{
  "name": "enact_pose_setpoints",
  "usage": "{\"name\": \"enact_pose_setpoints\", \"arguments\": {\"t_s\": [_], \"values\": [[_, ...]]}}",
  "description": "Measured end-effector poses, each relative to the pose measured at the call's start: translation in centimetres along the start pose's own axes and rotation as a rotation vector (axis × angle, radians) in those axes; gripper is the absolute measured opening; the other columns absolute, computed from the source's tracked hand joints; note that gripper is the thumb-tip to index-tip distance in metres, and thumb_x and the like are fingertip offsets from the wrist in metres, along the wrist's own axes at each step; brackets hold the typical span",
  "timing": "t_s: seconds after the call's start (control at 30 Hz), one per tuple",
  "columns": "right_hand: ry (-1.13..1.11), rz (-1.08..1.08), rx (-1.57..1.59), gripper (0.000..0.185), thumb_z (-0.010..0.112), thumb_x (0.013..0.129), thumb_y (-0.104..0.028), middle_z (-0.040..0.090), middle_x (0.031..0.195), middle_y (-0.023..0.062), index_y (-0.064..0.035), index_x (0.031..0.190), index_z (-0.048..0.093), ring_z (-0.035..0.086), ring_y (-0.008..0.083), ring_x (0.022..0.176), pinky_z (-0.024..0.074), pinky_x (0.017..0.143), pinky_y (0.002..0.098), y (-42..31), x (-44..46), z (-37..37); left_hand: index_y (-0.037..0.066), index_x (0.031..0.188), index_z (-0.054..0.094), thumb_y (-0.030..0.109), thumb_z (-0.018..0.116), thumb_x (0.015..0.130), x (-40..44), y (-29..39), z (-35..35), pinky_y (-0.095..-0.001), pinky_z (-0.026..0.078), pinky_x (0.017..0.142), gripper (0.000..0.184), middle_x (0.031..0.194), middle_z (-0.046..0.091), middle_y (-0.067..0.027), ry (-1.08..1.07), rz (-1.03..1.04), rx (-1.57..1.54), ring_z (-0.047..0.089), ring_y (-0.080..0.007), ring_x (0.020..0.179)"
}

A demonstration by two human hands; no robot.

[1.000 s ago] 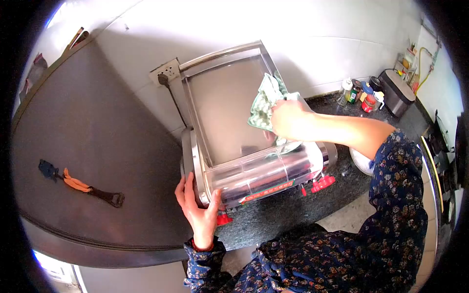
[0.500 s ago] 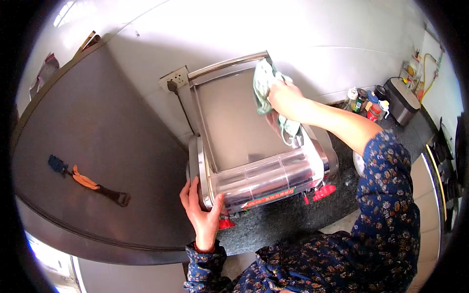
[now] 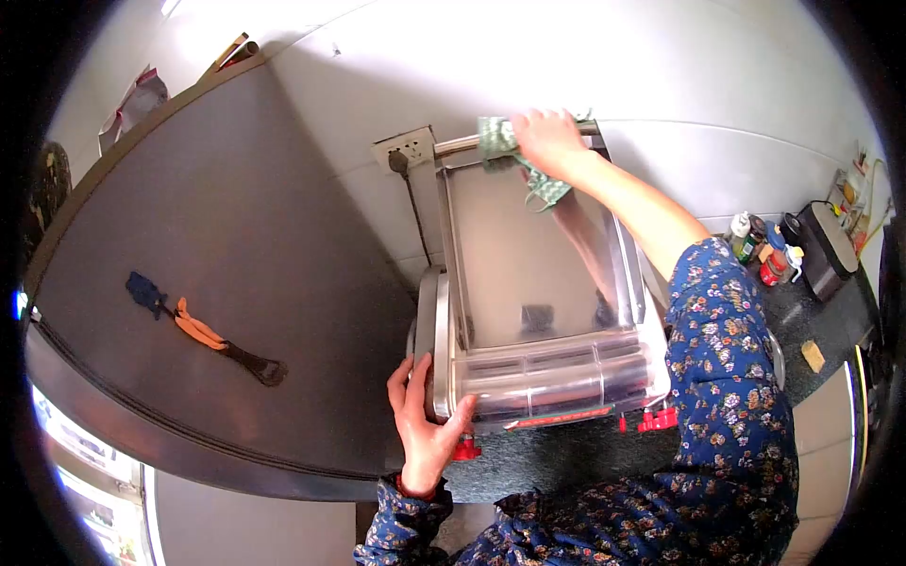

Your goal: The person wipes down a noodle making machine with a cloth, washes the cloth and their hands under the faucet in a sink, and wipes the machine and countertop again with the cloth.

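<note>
2 bare hands are in view at 1 metal machine (image 3: 528, 255). The machine is placed on the dark speckled counter (image 3: 566, 464), between 1 dark upright panel (image 3: 283, 245) at the left and the containers at the right.

Right hand (image 3: 549, 141): fingers are bent down over 1 green-and-white cloth (image 3: 497, 139), gripping it at the far edge of the machine. 1 part of the cloth lies along the metal rim (image 3: 457, 145); 1 loose part hangs onto the flat top. The forearm extends over the right side of the machine, and its reflection shows in the top.

Left hand (image 3: 427, 441): spread, with the thumb apart from the fingers. The fingers contact the left side near the front corner; the thumb contacts the front, just above 1 red knob (image 3: 466, 448). Further red knobs (image 3: 658, 418) are located below the front right corner; their exact count cannot be told.

The front carries 1 transparent cover (image 3: 557, 375). Behind the machine, 1 wall outlet (image 3: 412, 147) holds 1 black plug (image 3: 398, 162) with 1 cord (image 3: 415, 215).

1 hanging tool (image 3: 203, 330), coloured blue, orange and dark, lies against the panel. At the right are several small containers, including 1 red jar (image 3: 773, 269), beside 1 grey appliance (image 3: 828, 250). 1 yellowish block (image 3: 813, 356) rests nearer on the counter.
</note>
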State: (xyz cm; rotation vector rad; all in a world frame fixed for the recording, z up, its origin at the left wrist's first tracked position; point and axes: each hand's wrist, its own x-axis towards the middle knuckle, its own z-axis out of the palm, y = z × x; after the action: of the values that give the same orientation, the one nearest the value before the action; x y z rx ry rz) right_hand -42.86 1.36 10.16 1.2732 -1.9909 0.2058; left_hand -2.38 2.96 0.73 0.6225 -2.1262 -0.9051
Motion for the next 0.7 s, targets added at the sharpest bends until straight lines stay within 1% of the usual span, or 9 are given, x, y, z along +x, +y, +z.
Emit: {"name": "enact_pose_setpoints", "arguments": {"t_s": [0.17,0.33,0.4,0.53,0.57,0.6,0.63,0.67,0.7], "values": [[-0.086,-0.235,0.084,0.018,0.051,0.085,-0.015,0.063,0.091,0.011,-0.0063,0.099,0.057,0.066,0.0271,0.082,0.0524,0.066,0.0364,-5.6,4.7,0.4,0.0,0.13,0.046,0.031,0.076,0.073,0.3,0.5,0.2,-0.0387,0.037,0.101,0.071,0.131,0.036,-0.0171,-0.011,-0.068,-0.072,0.041,-0.029,0.122],[-0.058,-0.233,0.161,0.019,0.052,0.085,-0.016,0.064,0.09,0.0101,-0.0078,0.101,0.056,0.066,0.0261,0.083,0.0524,0.067,0.0368,-7.3,5.6,0.1,0.002,0.129,0.048,0.028,0.075,0.071,0.3,0.4,0.3,-0.0397,0.035,0.101,0.068,0.129,0.04,-0.0172,0.009,-0.005,0.064,0.042,-0.0296,0.12],[-0.069,-0.218,0.178,0.019,0.053,0.084,-0.014,0.064,0.092,0.0102,-0.0071,0.102,0.056,0.066,0.0253,0.085,0.0528,0.069,0.0398,-6.6,5.0,-0.3,0.002,0.129,0.048,0.029,0.075,0.072,0.5,0.4,0.6,-0.0398,0.035,0.102,0.069,0.13,0.04,-0.0175,0.018,-0.012,0.026,0.042,-0.0296,0.121],[-0.163,-0.155,0.163,0.019,0.051,0.087,-0.012,0.064,0.095,0.0121,-0.0072,0.105,0.055,0.066,0.0284,0.087,0.0543,0.07,0.0395,-2.2,3.1,-0.8,0.002,0.129,0.048,0.033,0.074,0.073,0.3,0.5,0.5,-0.0402,0.033,0.103,0.069,0.13,0.039,-0.0176,0.013,-0.026,0.017,0.041,-0.0298,0.121],[-0.075,-0.142,0.084,0.02,0.049,0.088,-0.011,0.062,0.1,0.0127,-0.0068,0.106,0.056,0.064,0.0275,0.092,0.0551,0.07,0.0372,-0.4,1.8,0.1,0.002,0.129,0.048,0.034,0.073,0.073,0.4,0.4,0.4,-0.0404,0.033,0.103,0.069,0.13,0.04,-0.0178,0.008,-0.008,0.057,0.041,-0.03,0.122],[-0.241,-0.056,0.066,0.023,0.049,0.089,-0.01,0.061,0.105,0.0129,-0.0061,0.111,0.054,0.062,0.0255,0.097,0.0549,0.074,0.0383,1.1,0.8,-1.1,0.003,0.129,0.048,0.035,0.073,0.073,0.4,0.2,0.2,-0.0406,0.033,0.103,0.07,0.13,0.04,-0.018,0.001,0.005,0.097,0.041,-0.0301,0.122],[-0.218,-0.004,0.082,0.025,0.051,0.088,-0.01,0.06,0.105,0.0129,-0.0055,0.113,0.053,0.062,0.0257,0.096,0.0543,0.077,0.038,3.3,-0.4,-0.8,0.003,0.13,0.048,0.036,0.073,0.074,0.3,0.1,0.2,-0.0408,0.033,0.103,0.07,0.13,0.04,-0.0182,-0.006,0.013,0.136,0.04,-0.0302,0.122],[-0.224,-0.087,-0.04,0.025,0.052,0.087,-0.011,0.058,0.108,0.0135,-0.0048,0.111,0.053,0.061,0.026,0.099,0.0544,0.077,0.0384,5.4,-1.8,-1.4,0.003,0.129,0.049,0.038,0.073,0.073,0.2,0.3,0.5,-0.0414,0.033,0.103,0.07,0.128,0.043,-0.0187,0.025,-0.005,0.077,0.041,-0.0309,0.121],[-0.149,-0.071,-0.027,0.024,0.052,0.087,-0.011,0.057,0.109,0.0133,-0.0044,0.109,0.054,0.059,0.0263,0.101,0.0541,0.079,0.0384,6.6,-2.8,-1.4,0.003,0.129,0.049,0.037,0.073,0.074,0.4,0.2,0.6,-0.0416,0.033,0.103,0.069,0.128,0.044,-0.0189,0.036,0.032,0.095,0.042,-0.0314,0.121]]}}
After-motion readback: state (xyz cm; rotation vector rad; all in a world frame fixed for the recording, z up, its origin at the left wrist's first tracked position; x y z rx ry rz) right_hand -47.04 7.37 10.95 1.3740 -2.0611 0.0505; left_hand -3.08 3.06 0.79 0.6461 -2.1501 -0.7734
